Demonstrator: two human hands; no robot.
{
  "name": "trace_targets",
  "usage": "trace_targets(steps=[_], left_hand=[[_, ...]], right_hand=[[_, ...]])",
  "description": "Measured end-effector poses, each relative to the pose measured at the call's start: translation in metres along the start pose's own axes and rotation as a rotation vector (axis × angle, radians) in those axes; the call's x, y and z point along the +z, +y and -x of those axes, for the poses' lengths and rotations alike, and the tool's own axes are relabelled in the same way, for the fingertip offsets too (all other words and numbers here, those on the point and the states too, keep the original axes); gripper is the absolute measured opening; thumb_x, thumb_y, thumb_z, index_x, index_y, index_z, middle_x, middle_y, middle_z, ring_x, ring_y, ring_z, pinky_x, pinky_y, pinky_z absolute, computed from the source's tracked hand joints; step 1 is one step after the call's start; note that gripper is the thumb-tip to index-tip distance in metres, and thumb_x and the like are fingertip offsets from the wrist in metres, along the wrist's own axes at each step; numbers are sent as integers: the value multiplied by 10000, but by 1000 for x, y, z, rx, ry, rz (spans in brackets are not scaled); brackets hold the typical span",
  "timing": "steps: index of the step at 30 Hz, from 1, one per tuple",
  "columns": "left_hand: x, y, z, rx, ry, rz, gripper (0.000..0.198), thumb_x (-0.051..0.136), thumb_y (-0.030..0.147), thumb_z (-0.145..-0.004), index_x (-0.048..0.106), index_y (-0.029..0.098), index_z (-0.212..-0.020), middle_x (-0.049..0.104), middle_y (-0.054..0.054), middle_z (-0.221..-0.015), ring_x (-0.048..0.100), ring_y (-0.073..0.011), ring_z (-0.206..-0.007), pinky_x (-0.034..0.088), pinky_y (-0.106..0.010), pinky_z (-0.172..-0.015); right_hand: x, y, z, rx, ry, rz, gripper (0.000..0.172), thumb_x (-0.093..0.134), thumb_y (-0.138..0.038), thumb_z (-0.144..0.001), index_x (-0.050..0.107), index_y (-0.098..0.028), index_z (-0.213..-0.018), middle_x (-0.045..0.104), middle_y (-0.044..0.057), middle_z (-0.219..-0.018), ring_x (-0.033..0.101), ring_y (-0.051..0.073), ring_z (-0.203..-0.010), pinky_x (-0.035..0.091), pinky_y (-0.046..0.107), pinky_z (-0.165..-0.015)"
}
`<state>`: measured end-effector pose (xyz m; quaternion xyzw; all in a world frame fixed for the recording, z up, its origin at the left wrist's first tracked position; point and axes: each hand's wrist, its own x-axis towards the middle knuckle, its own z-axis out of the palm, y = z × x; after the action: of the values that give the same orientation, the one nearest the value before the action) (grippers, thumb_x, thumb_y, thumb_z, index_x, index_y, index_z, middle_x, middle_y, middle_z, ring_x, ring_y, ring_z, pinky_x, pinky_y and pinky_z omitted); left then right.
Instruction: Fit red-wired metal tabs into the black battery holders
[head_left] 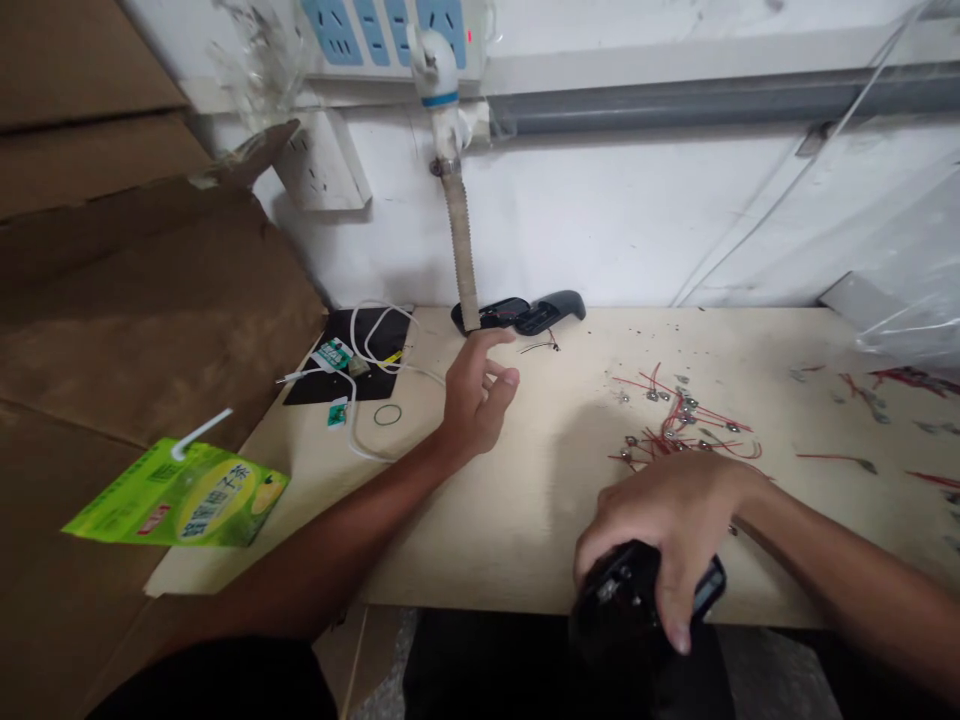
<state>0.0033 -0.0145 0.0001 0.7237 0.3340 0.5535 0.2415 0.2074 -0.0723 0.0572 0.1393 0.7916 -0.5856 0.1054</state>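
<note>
My left hand (pixel 478 395) hovers over the pale tabletop (pixel 525 500) with fingers loosely curled and apart, holding nothing, reaching toward the black plastic shells (pixel 525 312) at the wall. My right hand (pixel 667 525) is wrapped over a black device (pixel 634 590) at the table's front edge. A scatter of red wires with small metal parts (pixel 686 425) lies just beyond my right hand.
A black mat (pixel 352 365) with a white cable and small green circuit boards lies at the back left. A green drink carton (pixel 180 495) with a straw rests on brown cardboard (pixel 150 300) on the left. A flexible lamp stem (pixel 463 250) rises to a power strip. Clear plastic hangs at right.
</note>
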Motion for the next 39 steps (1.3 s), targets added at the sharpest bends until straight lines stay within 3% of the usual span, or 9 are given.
trace_targets(steps=[4, 9, 12, 17, 25, 29, 31, 35, 39], left_hand=[[1, 3, -2, 0, -105, -93, 200, 484, 318, -865, 573, 179, -979, 587, -51, -1062, 590, -83, -678, 416, -169, -456], [2, 3, -2, -9, -242, -160, 108, 519, 244, -855, 584, 167, -894, 599, -40, -1018, 575, -71, -674, 445, -174, -521], [3, 1, -2, 2, -273, -189, 83, 530, 227, -854, 586, 170, -875, 605, -35, -1013, 576, -66, -667, 441, -171, -524], [4, -1, -3, -30, -270, -216, 73, 523, 188, -842, 588, 170, -813, 613, -23, -965, 573, -66, -661, 420, -155, -492], [3, -5, -4, -60, -256, -311, 119, 492, 74, -785, 556, 174, -782, 604, -10, -933, 570, -69, -648, 415, -165, -494], [2, -4, -4, -52, -276, -334, 135, 490, 57, -773, 549, 176, -745, 606, 0, -878, 562, -79, -645, 412, -176, -505], [1, -3, -4, -48, -294, -347, 140, 492, 54, -769, 549, 177, -735, 612, 0, -872, 558, -84, -643, 414, -183, -513], [0, -2, -4, -41, -325, -370, 143, 491, 47, -759, 547, 175, -730, 618, -2, -861, 550, -89, -632, 414, -199, -535], [0, -3, -4, -51, -342, -396, 139, 492, 51, -752, 547, 175, -723, 616, 0, -826, 548, -101, -635, 434, -223, -593]], right_hand=[[4, -5, -3, 20, -49, -104, 327, 839, -200, -596, 736, -199, -906, 745, -4, -807, 703, 168, -732, 521, 216, -673], [1, 2, 2, 39, -17, -304, 652, 864, -539, -356, 740, -189, -892, 725, 9, -742, 672, 154, -627, 523, 212, -593], [-2, 6, 3, 75, -143, -373, 737, 788, -651, -396, 726, -178, -957, 708, 30, -758, 659, 144, -603, 533, 228, -579], [-11, 11, 5, 89, -263, -444, 806, 736, -667, -514, 662, -185, -1156, 694, 69, -912, 674, 185, -860, 545, 308, -816], [-15, 33, 6, -16, 244, -420, 435, 730, -403, -742, 657, -143, -1083, 703, 99, -1000, 666, 126, -744, 556, 269, -648], [-33, 45, -3, 64, 918, 280, 167, 540, -241, -888, 636, -163, -1001, 708, 45, -863, 634, 114, -610, 536, 251, -520], [-52, 52, -10, 158, 1143, 494, 186, 479, -173, -902, 615, -158, -1028, 677, 91, -993, 645, 151, -733, 552, 320, -630], [-101, 65, -24, 300, 1263, 780, 381, 487, -61, -827, 585, -156, -1182, 498, 178, -1333, 539, 301, -1089, 475, 480, -840], [-133, 74, -29, 438, 1265, 966, 345, 477, -53, -844, 629, -157, -1136, 520, 180, -1334, 478, 335, -1156, 387, 465, -915]])
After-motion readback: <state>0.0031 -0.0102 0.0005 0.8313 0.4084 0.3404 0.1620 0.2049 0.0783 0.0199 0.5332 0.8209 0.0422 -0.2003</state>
